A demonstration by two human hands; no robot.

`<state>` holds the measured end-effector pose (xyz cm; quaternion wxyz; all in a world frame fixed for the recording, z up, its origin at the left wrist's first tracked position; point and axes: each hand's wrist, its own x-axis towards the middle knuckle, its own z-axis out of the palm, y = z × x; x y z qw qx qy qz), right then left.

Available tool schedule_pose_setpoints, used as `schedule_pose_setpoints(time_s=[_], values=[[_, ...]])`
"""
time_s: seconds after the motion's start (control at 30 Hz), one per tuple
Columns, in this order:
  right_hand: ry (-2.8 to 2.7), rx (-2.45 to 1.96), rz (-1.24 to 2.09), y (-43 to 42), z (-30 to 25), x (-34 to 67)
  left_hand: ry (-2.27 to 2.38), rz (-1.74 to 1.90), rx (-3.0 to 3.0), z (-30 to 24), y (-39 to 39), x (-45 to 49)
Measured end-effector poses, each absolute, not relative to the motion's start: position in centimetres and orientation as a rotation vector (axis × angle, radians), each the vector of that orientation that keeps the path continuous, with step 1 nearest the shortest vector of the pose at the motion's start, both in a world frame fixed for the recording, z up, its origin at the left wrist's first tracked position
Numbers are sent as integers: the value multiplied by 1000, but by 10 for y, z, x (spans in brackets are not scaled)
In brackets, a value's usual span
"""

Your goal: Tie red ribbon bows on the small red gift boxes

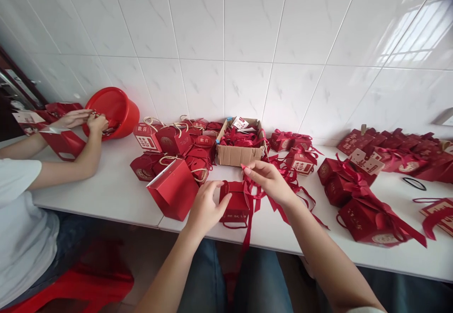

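In front of me a small red gift box [235,207] stands on the white table, its lid folded down. My left hand [208,204] is at the box's left side, thumb and fingers apart around its near corner. Pinched between the thumb and index finger of my right hand [267,178] is the end of a red ribbon [249,228], just above the box's right edge. One length of it hangs over the table's front edge. More loose ribbons [283,209] lie tangled to the right of the box.
A cardboard carton [240,155] with ribbons and tags stands behind. Red boxes with rope handles [175,138] crowd the left; ribboned boxes [371,221] sit on the right. At far left, another person's hands [95,122] reach into a red basin [132,114].
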<state>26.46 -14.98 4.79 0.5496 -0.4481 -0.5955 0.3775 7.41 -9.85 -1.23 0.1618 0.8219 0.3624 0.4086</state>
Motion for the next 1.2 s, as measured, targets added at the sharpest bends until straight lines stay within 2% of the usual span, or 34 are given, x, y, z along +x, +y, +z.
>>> schedule_pose_setpoints(time_s=[0.07,0.3,0.43,0.6,0.73,1.03,1.2], values=[[-1359,-1043,861,-159,59,269,1041,1106,2253,-20,-99,71],[-1191,-796,757,-173,85,268,1151,1244,1879,-24,-97,66],[-1352,-1084,799,-153,69,257,1160,1249,1757,-25,-98,63],[-1900,-1461,494,-124,30,235,1127,1270,1646,-30,-104,61],[-1993,-1518,460,-115,14,226,1089,1292,1589,-32,-105,60],[-2032,-1526,443,-110,12,221,1040,1256,1578,-31,-107,59],[-2062,-1510,430,-111,11,218,989,1058,1481,-28,-98,62]])
